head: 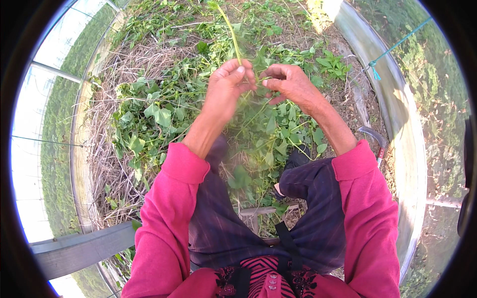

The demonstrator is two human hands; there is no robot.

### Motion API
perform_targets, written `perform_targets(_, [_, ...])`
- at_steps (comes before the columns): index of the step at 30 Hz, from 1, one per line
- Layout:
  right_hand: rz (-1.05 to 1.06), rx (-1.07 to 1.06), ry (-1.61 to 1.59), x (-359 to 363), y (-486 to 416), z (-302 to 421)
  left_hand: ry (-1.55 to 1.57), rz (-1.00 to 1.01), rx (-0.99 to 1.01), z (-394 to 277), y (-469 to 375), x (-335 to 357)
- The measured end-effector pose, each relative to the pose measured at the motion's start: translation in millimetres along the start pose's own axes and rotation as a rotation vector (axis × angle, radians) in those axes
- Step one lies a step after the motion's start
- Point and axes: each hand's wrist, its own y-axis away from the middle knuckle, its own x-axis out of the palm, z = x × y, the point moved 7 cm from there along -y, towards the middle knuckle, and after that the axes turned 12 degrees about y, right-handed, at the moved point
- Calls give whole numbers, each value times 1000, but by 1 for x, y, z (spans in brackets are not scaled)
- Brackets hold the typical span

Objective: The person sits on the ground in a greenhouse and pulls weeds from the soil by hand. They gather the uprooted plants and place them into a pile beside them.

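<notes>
Between the thumb and fingers of my left hand (229, 80) is a pale green plant stem (231, 32), its far end pointing up and away. Close beside it on the right, my right hand (285, 82) has its thumb and forefinger brought together around a thin green vine; how firmly it grips is hard to tell. Blurred leafy vine (257, 115) hangs below both hands. Beneath, cut vines with broad green leaves (162, 115) lie heaped on the ground between and in front of my legs.
A sickle (374, 136) with a curved blade lies on the soil at right, by plastic sheeting (408, 130). Dry straw (111, 149) covers the left side. A grey beam (85, 247) stands at lower left. A green cord (400, 39) is tied at upper right.
</notes>
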Motion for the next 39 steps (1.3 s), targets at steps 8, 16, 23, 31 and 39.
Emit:
perform_targets(8, [-195,-17,232,-9,-4,-7,73,25,-47,6,2,7])
perform_targets(16, [-431,-295,623,-2,-10,-1,-46,-39,-30,12,4,10])
perform_targets(23, [-534,-40,718,-64,-7,-34,23,-85,135,-18,14,5])
perform_targets(31, [-428,-79,623,-55,-10,-35,172,-24,64,-24,2,-13])
perform_targets(39, [-335,18,737,-53,-9,-39,-177,-45,-73,-6,2,-6])
